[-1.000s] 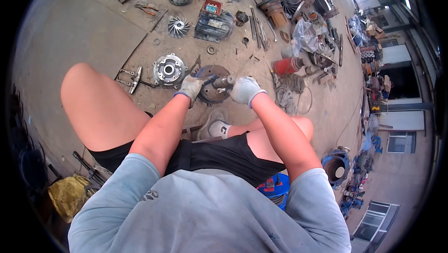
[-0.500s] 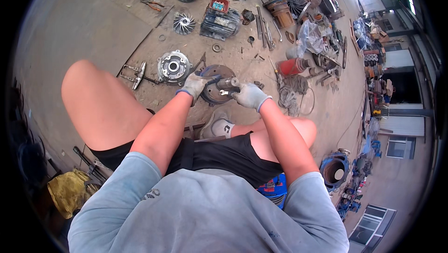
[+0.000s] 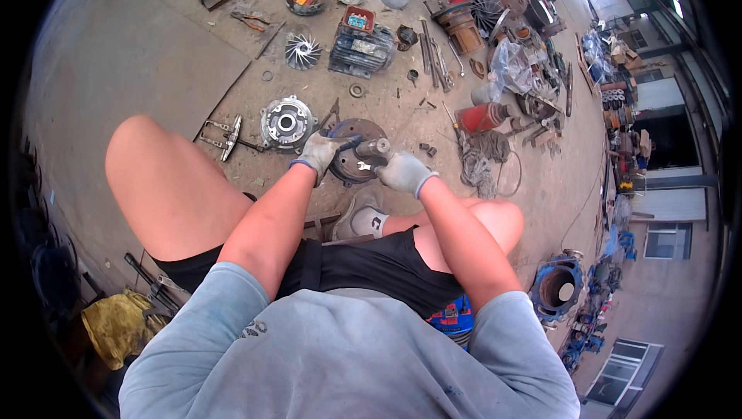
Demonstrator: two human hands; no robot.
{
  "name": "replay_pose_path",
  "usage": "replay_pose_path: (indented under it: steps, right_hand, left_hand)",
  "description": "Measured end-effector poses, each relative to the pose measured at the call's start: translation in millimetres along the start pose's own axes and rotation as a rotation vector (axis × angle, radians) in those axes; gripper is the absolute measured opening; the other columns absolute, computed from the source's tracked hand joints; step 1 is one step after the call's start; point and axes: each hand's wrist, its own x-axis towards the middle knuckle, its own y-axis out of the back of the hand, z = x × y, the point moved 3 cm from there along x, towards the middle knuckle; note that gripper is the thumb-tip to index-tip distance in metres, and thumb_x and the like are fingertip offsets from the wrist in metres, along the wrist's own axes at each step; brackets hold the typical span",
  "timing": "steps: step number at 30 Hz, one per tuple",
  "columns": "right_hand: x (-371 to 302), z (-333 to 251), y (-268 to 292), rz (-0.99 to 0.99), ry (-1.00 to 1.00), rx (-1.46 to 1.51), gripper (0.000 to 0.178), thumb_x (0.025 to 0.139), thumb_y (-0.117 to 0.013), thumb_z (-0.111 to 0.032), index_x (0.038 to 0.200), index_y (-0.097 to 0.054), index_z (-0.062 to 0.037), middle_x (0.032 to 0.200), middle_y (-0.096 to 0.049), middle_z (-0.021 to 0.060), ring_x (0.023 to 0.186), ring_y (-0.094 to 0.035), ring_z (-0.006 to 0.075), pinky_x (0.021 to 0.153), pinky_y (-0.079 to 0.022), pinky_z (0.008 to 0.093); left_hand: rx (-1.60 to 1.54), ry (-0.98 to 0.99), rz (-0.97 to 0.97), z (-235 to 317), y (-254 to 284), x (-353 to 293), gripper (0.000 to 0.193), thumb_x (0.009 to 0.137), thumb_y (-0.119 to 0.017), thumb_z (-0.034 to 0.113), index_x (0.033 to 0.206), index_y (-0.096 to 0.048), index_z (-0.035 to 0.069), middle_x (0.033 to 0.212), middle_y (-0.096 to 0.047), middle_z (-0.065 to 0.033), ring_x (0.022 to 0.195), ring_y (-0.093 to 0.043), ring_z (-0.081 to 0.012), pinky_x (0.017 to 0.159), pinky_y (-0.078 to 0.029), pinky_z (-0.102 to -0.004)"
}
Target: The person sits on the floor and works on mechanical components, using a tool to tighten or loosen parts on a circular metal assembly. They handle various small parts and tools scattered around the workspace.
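A round, rust-brown metal flange (image 3: 349, 169) with a short shaft (image 3: 376, 147) standing up from it rests on the floor in front of me. My left hand (image 3: 318, 153), in a grey glove with dark fingers, is closed on the flange's left rim. In my right hand (image 3: 404, 172), gloved the same way, is a small open-end wrench (image 3: 363, 165). Its bright jaw points left over the flange, just below the shaft; the rest is hidden by my fingers. Beside my left hand lies a silver motor end cover (image 3: 287, 123) with a central bore.
A gear puller (image 3: 230, 137) lies left of the end cover. Farther off are a fan wheel (image 3: 302, 51), a dark electric motor (image 3: 360, 52) and several long tools. To the right are a red cylinder (image 3: 483, 118) and grey rags (image 3: 481, 164). A blue housing (image 3: 555, 286) stands near my right elbow.
My right hand has moved slightly left and down, and the wrench jaw has shifted left and lower across the flange. My left hand stays on the rim. The whole view has tilted slightly.
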Motion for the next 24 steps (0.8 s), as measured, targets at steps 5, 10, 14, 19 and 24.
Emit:
replay_pose_path:
  steps: [5, 10, 14, 19, 24]
  right_hand:
    - [-3, -17, -107, -0.012, -0.35, 1.592, 0.027, 0.107, -0.051, -0.019, 0.117, -0.067, -0.0011, 0.095, -0.075, 0.0161, 0.085, -0.075, 0.0306, 0.08, -0.061, 0.0432]
    - [-11, -36, -99, -0.075, -0.191, 1.885, 0.025, 0.109, -0.046, -0.012, 0.113, -0.065, 0.0029, 0.098, -0.072, 0.0146, 0.09, -0.072, 0.0258, 0.081, -0.06, 0.0383]
    - [-44, -44, -23, 0.056, -0.153, 0.595, 0.043, 0.105, -0.054, -0.032, 0.118, -0.067, 0.0072, 0.109, -0.072, 0.0294, 0.105, -0.071, 0.041, 0.095, -0.056, 0.0466]
    - [2, 12, -1, 0.186, -0.038, 0.003, 0.042, 0.1, -0.057, -0.037, 0.126, -0.071, -0.0065, 0.121, -0.071, 0.0261, 0.115, -0.067, 0.0435, 0.101, -0.052, 0.0499]
    - [37, 3, 26, 0.083, 0.101, -0.164, 0.044, 0.096, -0.059, -0.037, 0.126, -0.073, -0.0063, 0.12, -0.073, 0.0235, 0.116, -0.068, 0.0402, 0.102, -0.053, 0.0483]
  left_hand:
    - [-0.097, 0.018, 0.081, 13, 11, -6, 0.068, 0.094, -0.065, 0.013, 0.157, -0.047, 0.033, 0.133, -0.072, -0.0063, 0.117, -0.072, -0.0233, 0.099, -0.055, -0.0348]
    - [-0.002, 0.09, -0.019, 4, 0, -3, 0.071, 0.094, -0.066, 0.018, 0.16, -0.04, 0.029, 0.135, -0.071, -0.0091, 0.118, -0.071, -0.0266, 0.098, -0.056, -0.0391]
    - [-0.01, 0.185, -0.009, -29, -30, -4, 0.077, 0.092, -0.07, 0.022, 0.162, -0.039, 0.029, 0.133, -0.072, -0.0108, 0.115, -0.072, -0.0294, 0.096, -0.057, -0.0414]
    - [-0.162, 0.144, 0.08, 3, 24, -5, 0.082, 0.091, -0.071, 0.022, 0.163, -0.034, 0.03, 0.125, -0.074, -0.0137, 0.108, -0.073, -0.0347, 0.092, -0.058, -0.0442]
    - [-0.049, 0.224, -0.146, 5, 43, -2, 0.072, 0.097, -0.064, 0.03, 0.163, -0.034, 0.03, 0.128, -0.074, -0.0087, 0.107, -0.075, -0.0297, 0.09, -0.058, -0.0424]
